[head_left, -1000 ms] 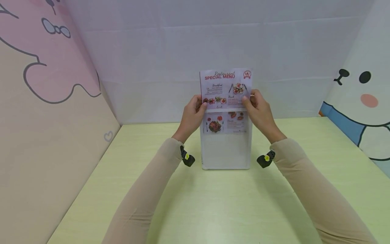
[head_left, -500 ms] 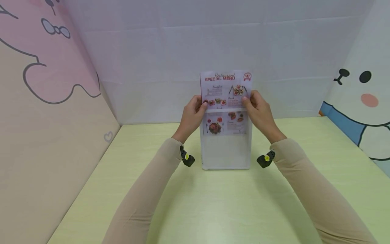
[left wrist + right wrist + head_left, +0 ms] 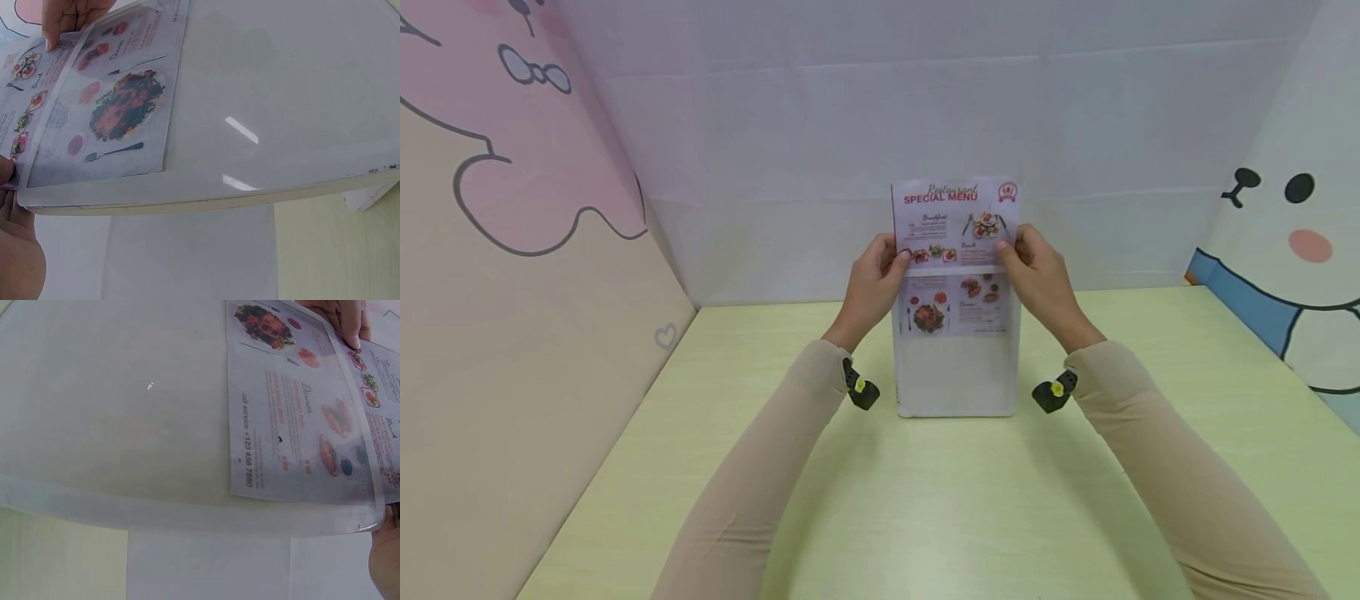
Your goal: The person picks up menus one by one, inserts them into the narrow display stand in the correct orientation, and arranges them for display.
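A printed restaurant menu sheet (image 3: 936, 225) stands partly inside a white, clear-fronted sign holder (image 3: 955, 375) upright on the table. Its lower part, with the dinner pictures (image 3: 128, 103), shows through the clear front; the upper part sticks out above the top edge. My left hand (image 3: 872, 279) pinches the sheet's left edge right at the holder's top corner, thumb in front. On the opposite side my right hand (image 3: 1037, 279) pinches the right edge, thumb on the print. Fingers behind the sheet are partly hidden. In the right wrist view the sheet's bottom edge (image 3: 234, 425) lies partway down the holder.
The holder stands on a pale yellow-green wooden table (image 3: 925, 517). Behind it rises a white sheet-covered wall (image 3: 850, 125). Cartoon-printed panels border the left (image 3: 535, 333) and right sides. Each wrist carries a small black camera (image 3: 862, 392).
The menu sheet has slid a little down into the holder; its top edge sits lower and its bottom edge deeper. My right hand has lowered slightly, while the left has barely moved.
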A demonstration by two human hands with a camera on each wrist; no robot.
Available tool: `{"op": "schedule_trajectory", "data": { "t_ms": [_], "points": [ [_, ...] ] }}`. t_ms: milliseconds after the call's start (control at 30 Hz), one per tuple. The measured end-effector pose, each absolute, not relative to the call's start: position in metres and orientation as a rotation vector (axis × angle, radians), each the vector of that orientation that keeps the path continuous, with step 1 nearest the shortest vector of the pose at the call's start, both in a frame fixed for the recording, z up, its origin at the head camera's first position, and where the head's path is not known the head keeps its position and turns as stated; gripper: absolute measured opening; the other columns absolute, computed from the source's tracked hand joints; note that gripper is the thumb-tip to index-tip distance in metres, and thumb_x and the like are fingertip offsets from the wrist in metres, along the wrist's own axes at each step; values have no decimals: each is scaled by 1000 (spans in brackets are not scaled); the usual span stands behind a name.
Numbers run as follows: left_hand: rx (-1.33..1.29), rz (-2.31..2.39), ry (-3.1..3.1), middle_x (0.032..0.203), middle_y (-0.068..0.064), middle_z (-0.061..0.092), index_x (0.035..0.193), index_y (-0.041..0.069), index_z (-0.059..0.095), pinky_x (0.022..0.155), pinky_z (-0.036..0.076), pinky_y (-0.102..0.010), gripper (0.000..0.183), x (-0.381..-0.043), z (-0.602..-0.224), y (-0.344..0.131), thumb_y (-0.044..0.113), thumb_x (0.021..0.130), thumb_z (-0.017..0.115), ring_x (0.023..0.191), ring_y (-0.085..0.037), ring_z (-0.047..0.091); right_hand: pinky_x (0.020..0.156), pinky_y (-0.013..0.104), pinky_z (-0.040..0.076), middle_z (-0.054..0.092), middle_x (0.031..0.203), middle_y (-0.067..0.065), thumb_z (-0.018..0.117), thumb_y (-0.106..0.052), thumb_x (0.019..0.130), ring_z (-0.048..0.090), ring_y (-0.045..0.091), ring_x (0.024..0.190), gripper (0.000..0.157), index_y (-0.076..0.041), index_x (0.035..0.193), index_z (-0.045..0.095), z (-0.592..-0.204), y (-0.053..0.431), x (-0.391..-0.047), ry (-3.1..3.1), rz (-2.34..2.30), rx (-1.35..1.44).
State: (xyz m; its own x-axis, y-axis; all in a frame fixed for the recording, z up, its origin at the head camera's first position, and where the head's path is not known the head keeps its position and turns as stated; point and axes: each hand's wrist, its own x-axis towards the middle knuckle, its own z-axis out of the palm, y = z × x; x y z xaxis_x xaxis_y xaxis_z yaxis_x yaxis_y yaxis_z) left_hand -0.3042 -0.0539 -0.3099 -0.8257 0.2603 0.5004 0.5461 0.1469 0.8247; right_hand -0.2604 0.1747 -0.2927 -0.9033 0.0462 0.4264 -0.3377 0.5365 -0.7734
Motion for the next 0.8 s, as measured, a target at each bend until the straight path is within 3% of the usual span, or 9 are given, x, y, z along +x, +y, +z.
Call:
{"op": "schedule_trajectory", "data": {
  "t_ms": [167,433,800],
  "points": [
    [-786,-1732,-2186,117,-15,62,123,0,51,92,50,-32,25,-304,-310,-54,11,101,47,105,-21,62,79,28,42,62,116,14,41,-41,101,54,19,93,39,-6,119,47,-291,174,-259,-2386,1359,243],
    [-782,-1731,-2187,118,-15,63,122,0,51,93,50,-32,24,-304,-310,-54,11,101,47,106,-21,62,94,44,44,59,129,15,40,-42,102,57,27,110,40,-8,122,44,-290,173,-257,-2373,1420,260],
    [-784,-1736,-2193,114,-15,62,122,0,51,89,51,-31,24,-304,-309,-55,12,101,48,102,-21,62,91,39,45,60,125,14,39,-41,102,57,23,107,39,-6,118,46,-290,173,-259,-2375,1391,257]
  ]
}}
